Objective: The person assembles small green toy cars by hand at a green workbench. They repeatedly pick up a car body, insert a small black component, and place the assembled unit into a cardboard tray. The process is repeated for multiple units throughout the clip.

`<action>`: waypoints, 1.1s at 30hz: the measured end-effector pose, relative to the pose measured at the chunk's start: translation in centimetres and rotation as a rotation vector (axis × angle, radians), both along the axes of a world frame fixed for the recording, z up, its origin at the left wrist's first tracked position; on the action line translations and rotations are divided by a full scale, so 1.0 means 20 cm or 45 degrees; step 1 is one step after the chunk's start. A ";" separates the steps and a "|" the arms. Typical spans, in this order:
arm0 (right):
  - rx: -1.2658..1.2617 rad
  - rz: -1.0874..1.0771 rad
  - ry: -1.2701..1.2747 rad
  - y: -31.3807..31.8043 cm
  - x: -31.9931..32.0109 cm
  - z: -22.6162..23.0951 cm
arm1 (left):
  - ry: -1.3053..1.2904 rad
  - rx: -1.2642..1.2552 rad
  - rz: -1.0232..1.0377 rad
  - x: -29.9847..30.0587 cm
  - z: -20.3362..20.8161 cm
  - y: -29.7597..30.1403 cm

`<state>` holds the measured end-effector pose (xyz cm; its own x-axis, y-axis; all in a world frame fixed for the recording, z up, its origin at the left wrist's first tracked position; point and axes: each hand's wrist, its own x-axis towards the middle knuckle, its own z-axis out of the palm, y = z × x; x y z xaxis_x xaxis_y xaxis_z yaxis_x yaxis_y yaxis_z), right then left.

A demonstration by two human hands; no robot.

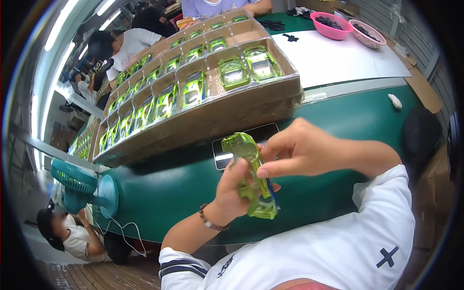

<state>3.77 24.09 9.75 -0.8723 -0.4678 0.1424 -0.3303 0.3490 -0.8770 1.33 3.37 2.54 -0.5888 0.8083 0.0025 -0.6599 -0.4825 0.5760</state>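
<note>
A translucent green toy car body shell (261,210) is held up on its end over the table, its hollow inner side partly showing. My left hand (231,189) is closed round it, with the thumb across the inner side. My right hand (307,151) is bent in a pinch at the shell's right edge, thumb and fingertips against it. Whether a small part sits between those fingertips is hidden. Under the shell's upper end, a smartphone (221,160) lies on the green table (333,198). Beyond my hands stands a cardboard box (203,121) of similar green car shells (194,89) in divided compartments.
A teal desk fan (75,181) with a white cable stands at the left. Pink baskets (332,26) of black parts rest at the far right, past a white sheet (348,63). A small white object (395,101) lies to the right. Other people sit nearby.
</note>
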 end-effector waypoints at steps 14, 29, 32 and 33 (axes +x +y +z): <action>0.835 -1.414 0.568 1.39 -1.48 -0.69 | -0.497 0.110 -0.028 -0.20 -0.21 -0.15; 1.086 -0.518 0.498 1.35 -1.17 -0.50 | -0.142 -0.095 0.002 -0.15 -0.15 -0.13; 1.042 -0.699 0.680 1.28 -1.11 -0.56 | -0.047 -0.115 -0.109 -0.13 -0.12 -0.13; 0.997 -0.672 0.825 1.25 -1.09 -0.58 | -0.020 -0.104 -0.096 -0.11 -0.10 -0.14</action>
<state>-18.10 49.10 -1.84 -0.8550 -0.2236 0.4679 -0.2909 0.9538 -0.0758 -0.80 0.61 0.51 -0.5255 0.8476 -0.0739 -0.7018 -0.3827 0.6009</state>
